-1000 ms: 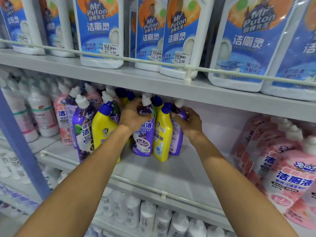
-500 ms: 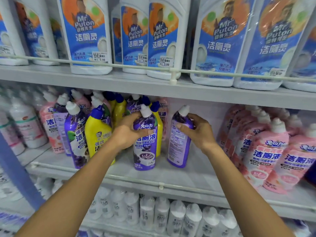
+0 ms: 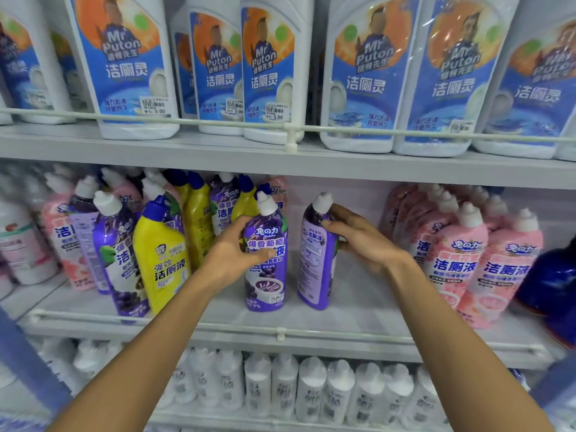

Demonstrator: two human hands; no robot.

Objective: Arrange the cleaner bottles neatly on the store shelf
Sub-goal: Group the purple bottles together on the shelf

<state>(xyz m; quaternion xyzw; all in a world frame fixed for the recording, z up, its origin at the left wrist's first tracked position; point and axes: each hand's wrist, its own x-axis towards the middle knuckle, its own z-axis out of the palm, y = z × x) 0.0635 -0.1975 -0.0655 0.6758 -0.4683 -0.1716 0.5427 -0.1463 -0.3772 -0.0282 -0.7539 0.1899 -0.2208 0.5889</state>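
Purple plastic cleaner bottle with a white cap (image 3: 265, 269) stands front label out on the grey metal shelf (image 3: 358, 310), the left hand (image 3: 230, 254) curled round its upper body. Just beside it, a second purple bottle (image 3: 314, 263), back label out, is gripped below its cap by the right hand (image 3: 364, 241). A yellow blue-capped bottle (image 3: 162, 257) stands left and pink bottles (image 3: 452, 269) stand right.

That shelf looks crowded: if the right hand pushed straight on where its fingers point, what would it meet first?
The right hand grips the back-label bottle; further left, probably the grape-label bottle in the left hand, though depth is unclear.
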